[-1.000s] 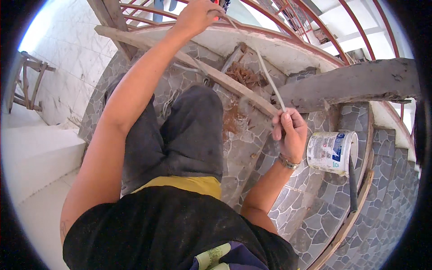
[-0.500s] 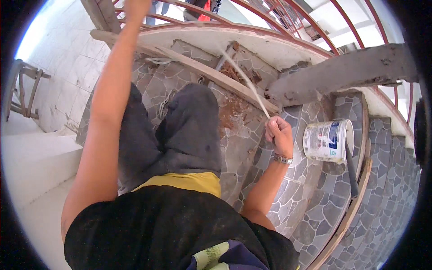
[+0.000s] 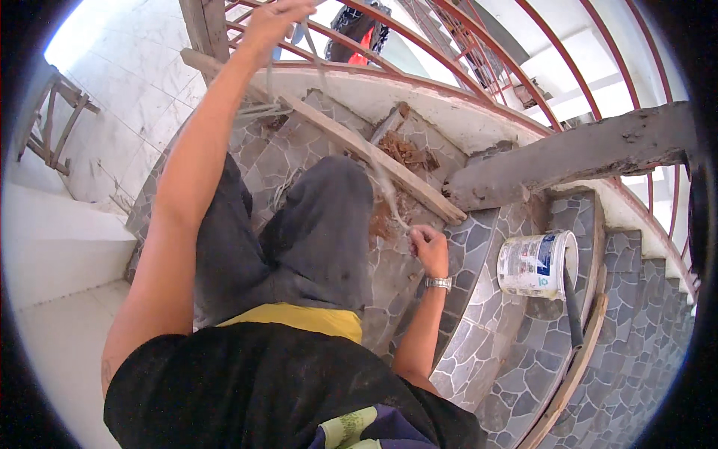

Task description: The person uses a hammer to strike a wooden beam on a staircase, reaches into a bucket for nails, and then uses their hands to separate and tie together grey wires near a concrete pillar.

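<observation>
My right hand (image 3: pixel 428 251) is closed, with thumb and fingers pinching one end of a pale cord (image 3: pixel 388 191) above the stone-patterned landing. The cord rises up and left across a wooden plank (image 3: pixel 366 153), blurred by motion. Up by the railing, my left arm is stretched far out, and my left hand (image 3: pixel 277 26) pinches greyish strands of cord that hang below its fingers. Whether these strands join the piece in my right hand is hard to make out. More loose cord (image 3: pixel 262 111) lies around the plank's far left end.
A rough grey beam (image 3: pixel 568 153) juts in from the right. On the steps, a white bucket (image 3: pixel 527 266) lies on its side with a dark handle sticking out. Red metal railing (image 3: pixel 464 67) curves along the far side. Brown rubble (image 3: pixel 407 150) sits behind the plank.
My right hand has moved left and slightly down, and the cord has gone from taut-looking to slacker. My left hand has shifted right near the railing; strands now show hanging from it.
</observation>
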Demonstrator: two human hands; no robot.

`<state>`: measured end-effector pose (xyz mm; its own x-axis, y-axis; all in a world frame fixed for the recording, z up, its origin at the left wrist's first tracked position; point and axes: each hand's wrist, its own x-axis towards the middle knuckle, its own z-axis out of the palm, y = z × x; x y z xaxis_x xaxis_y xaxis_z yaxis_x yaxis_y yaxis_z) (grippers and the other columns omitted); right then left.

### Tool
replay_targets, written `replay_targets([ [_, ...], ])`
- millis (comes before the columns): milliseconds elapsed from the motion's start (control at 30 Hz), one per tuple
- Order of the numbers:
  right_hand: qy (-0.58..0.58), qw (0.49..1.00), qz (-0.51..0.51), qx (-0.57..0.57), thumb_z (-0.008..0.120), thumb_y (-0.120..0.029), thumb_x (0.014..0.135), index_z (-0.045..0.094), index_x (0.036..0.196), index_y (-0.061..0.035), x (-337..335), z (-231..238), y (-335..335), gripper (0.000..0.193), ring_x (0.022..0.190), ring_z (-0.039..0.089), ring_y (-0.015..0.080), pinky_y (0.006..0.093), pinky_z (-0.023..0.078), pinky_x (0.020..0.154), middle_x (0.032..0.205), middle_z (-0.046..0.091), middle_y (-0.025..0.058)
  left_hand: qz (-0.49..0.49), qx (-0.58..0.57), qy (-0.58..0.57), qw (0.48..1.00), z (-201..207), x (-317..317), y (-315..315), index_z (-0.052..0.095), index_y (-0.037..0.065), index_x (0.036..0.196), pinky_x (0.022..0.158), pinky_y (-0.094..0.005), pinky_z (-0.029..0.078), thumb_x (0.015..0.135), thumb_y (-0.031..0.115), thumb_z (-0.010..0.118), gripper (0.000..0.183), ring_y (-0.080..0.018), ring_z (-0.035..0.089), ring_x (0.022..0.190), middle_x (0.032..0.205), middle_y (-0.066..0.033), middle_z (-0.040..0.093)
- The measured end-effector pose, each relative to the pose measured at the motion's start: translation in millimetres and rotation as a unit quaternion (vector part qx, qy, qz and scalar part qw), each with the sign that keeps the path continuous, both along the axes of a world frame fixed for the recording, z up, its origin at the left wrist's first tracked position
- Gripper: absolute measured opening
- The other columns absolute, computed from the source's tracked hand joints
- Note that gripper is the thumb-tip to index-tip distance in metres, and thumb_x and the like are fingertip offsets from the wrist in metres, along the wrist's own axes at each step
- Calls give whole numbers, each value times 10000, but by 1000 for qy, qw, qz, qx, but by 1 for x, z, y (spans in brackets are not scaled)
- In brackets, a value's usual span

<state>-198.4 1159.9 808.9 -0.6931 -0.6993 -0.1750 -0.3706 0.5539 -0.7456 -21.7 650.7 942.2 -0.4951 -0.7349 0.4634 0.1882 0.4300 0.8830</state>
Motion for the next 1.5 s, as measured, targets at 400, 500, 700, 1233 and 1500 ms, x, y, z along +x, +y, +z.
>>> replay_targets([
  [400, -217, 918, -105, -316, 600, -198, 976, 650, 1072, -13, 11, 95, -141, 215, 583, 493, 82, 215, 366, 508, 759, 617, 25, 74, -215, -218, 949, -25, -63, 17, 447, 124, 1434, 851, -359, 514, 874, 326, 699, 647, -247, 702, 852, 850, -91, 742],
  [500, -307, 825, -40, -474, 572, -152, 988, 602, 1142, -3, 13, 119, -177, 216, 600, 512, 117, 226, 392, 521, 870, 646, 61, 159, -294, -187, 924, -38, -77, 15, 461, 114, 1419, 877, -414, 512, 883, 319, 695, 620, -308, 690, 907, 903, -115, 732],
  [700, -430, 695, 8, -576, 552, -135, 992, 537, 1236, -17, 6, 143, -252, 272, 754, 528, 116, 220, 424, 562, 1043, 624, 61, 114, -245, -26, 962, -10, -79, 49, 740, 97, 1001, 740, -382, 508, 916, 293, 649, 232, -273, 625, 745, 865, -99, 676],
  [1233, -475, 685, -5, -552, 485, -14, 951, 524, 1239, 41, 3, 175, -334, 296, 775, 555, 143, 236, 441, 591, 1027, 639, 99, -9, -384, -14, 923, 34, -35, 74, 675, 190, 1203, 952, -399, 458, 717, 146, 802, 505, -287, 553, 1099, 1135, -61, 595],
  [1500, -423, 795, -27, -435, 494, -48, 954, 497, 1330, 42, 1, 135, -375, 387, 810, 632, 131, 261, 495, 654, 1004, 678, 96, -41, -384, -141, 912, 19, -39, 70, 635, 140, 965, 807, -397, 544, 759, 161, 744, 234, -250, 627, 1034, 1150, -49, 599],
])
